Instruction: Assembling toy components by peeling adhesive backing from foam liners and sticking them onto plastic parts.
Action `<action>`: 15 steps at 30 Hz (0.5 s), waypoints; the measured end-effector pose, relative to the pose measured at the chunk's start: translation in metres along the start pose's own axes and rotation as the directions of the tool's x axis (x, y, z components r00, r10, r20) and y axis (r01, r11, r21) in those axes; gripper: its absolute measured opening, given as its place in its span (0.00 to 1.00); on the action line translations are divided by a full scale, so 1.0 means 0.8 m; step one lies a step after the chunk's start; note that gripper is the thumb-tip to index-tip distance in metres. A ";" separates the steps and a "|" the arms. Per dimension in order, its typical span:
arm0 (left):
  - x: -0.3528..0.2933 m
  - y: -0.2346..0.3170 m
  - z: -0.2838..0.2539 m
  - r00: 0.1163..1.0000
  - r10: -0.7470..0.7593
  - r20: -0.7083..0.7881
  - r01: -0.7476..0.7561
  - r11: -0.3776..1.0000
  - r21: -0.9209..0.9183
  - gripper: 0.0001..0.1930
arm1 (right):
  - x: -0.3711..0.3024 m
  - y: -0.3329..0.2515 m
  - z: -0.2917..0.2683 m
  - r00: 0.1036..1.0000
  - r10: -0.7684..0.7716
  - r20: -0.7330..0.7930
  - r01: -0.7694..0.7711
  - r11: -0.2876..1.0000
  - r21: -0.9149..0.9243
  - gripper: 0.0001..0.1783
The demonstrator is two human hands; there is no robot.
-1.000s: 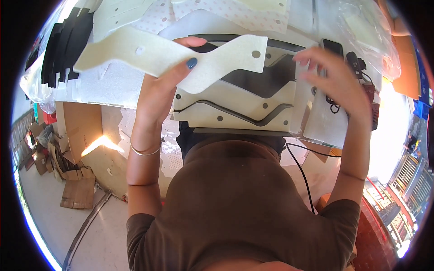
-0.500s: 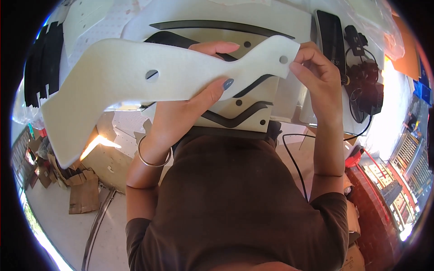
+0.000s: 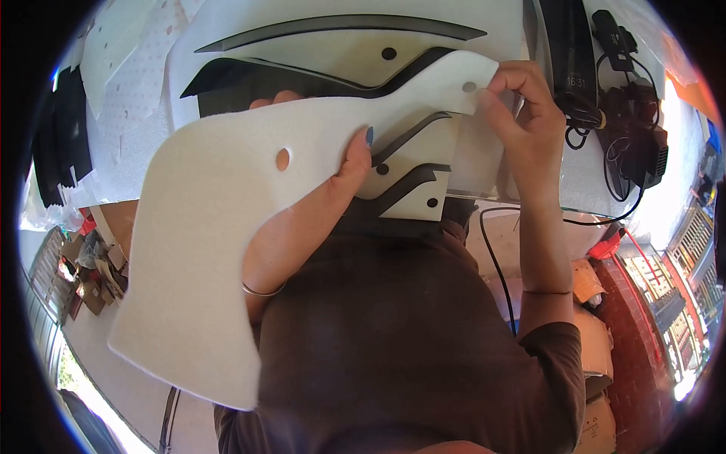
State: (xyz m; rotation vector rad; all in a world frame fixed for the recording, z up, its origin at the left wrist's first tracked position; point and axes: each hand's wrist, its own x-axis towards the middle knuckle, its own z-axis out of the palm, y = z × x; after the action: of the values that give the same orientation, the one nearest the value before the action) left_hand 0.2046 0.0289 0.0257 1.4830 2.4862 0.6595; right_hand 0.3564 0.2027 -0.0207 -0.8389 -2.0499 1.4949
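A white, felt-like cut sheet (image 3: 200, 204) with a wide curved end, a narrow end and two round holes is held up in both hands. My left hand (image 3: 346, 168) grips its middle, thumb on the top face and fingers mostly hidden behind. At the narrow end, my right hand (image 3: 523, 110) pinches the edge between thumb and bent fingers. Partly beneath the sheet lies a cream board (image 3: 340, 44) bearing several raised black curved strips (image 3: 340, 27) and black round spots. The sheet's narrow end overlaps the board; its wide end hangs past the table's front edge, over my left forearm.
On the right of the white-covered table (image 3: 499, 38) stand a black device with a display (image 3: 572, 53) and a tangle of black cables and adapters (image 3: 631, 129). Black strips (image 3: 66, 136) lie at far left. Cardboard boxes (image 3: 594, 344) stand low on the right.
The sheet's wide end has swung down and toward me, showing more of its face. My left hand has turned with it, and more of the board shows. My right hand keeps its pinch.
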 end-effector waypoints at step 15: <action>-0.011 -0.009 0.025 0.997 -0.008 0.076 0.000 0.995 0.099 0.08 | -0.001 0.015 0.010 0.998 -0.048 -0.040 0.039 0.978 -0.205 0.07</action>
State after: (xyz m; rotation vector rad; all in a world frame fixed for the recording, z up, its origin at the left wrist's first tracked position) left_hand 0.2106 0.0245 0.0040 1.5063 2.4965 0.4753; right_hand 0.3538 0.1993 -0.0350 -0.8899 -2.2006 1.2457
